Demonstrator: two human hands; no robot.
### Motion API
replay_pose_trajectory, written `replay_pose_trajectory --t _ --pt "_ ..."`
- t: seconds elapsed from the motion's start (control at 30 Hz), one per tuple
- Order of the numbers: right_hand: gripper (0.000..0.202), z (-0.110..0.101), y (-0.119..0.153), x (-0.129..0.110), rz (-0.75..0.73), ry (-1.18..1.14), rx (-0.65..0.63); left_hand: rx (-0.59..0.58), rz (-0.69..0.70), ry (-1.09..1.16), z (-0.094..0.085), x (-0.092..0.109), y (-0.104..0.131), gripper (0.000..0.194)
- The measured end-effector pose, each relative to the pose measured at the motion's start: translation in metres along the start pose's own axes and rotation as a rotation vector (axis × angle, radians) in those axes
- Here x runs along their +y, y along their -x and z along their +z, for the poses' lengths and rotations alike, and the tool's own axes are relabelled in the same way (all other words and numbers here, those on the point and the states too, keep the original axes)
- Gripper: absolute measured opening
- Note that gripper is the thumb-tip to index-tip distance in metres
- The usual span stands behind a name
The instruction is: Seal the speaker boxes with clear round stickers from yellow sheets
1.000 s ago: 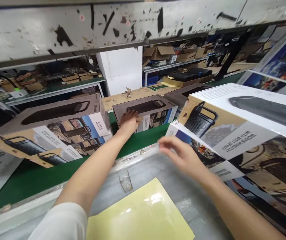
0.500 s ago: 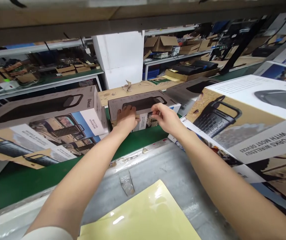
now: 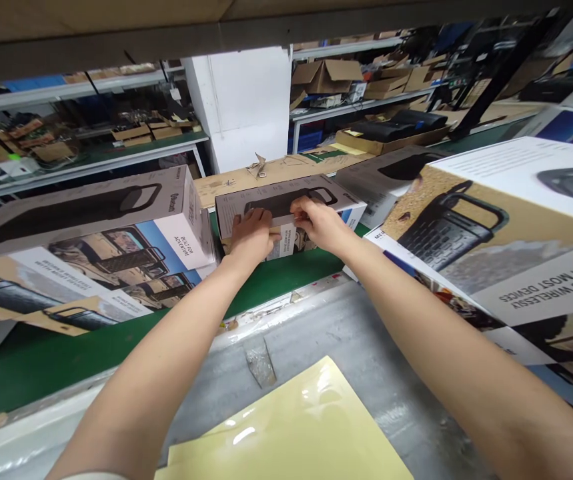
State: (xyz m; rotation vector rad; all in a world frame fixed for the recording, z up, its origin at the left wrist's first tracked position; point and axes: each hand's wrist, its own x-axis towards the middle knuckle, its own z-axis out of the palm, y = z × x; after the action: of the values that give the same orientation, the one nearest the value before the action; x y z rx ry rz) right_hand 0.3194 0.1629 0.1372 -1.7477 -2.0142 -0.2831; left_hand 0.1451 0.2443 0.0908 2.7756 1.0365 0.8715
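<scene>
A printed speaker box (image 3: pixel 286 185) lies on the green work surface (image 3: pixel 311 267) in front of me, its top showing a dark speaker with a handle. My left hand (image 3: pixel 251 237) rests on the near top edge of this box, fingers laid over the top and thumb reaching along the front. To the right of it, my right hand (image 3: pixel 322 225) is at the same edge with its fingers curled together. Anything between those fingertips is hidden. Yellow glossy sheets (image 3: pixel 291 427) lie close to me, below my forearms.
More printed boxes stand on both sides: a left box (image 3: pixel 181 233) and a large right box (image 3: pixel 446 267). Behind is a cardboard-covered strip (image 3: pixel 236 179). A shelf edge (image 3: pixel 266 43) runs overhead. A white pillar (image 3: pixel 246 107) and cluttered shelves fill the background.
My right hand has shifted slightly left and up along the box's top edge. My left hand stays on the box almost unmoved. The view has moved a little.
</scene>
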Motion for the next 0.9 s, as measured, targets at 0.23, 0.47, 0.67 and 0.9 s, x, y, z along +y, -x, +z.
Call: replay_pose_trajectory --t 0.23,0.47,0.67,0.9 --pt "0.027 0.0 0.001 -0.001 0.01 -0.075 0.065 0.003 0.002 0.008 -0.002 -0.004 0.004 0.034" --pt "0.03 0.004 0.011 -0.005 0.048 -0.023 0.279 0.006 -0.002 0.012 -0.003 -0.009 0.008 0.036" --pt "0.061 0.013 -0.006 0.009 0.195 -0.196 0.143 0.0 -0.003 -0.002 -0.003 -0.012 0.012 0.039" --pt "0.052 -0.002 -0.04 0.02 0.31 -0.319 -0.149 0.007 -0.004 -0.012 -0.005 -0.015 0.018 0.041"
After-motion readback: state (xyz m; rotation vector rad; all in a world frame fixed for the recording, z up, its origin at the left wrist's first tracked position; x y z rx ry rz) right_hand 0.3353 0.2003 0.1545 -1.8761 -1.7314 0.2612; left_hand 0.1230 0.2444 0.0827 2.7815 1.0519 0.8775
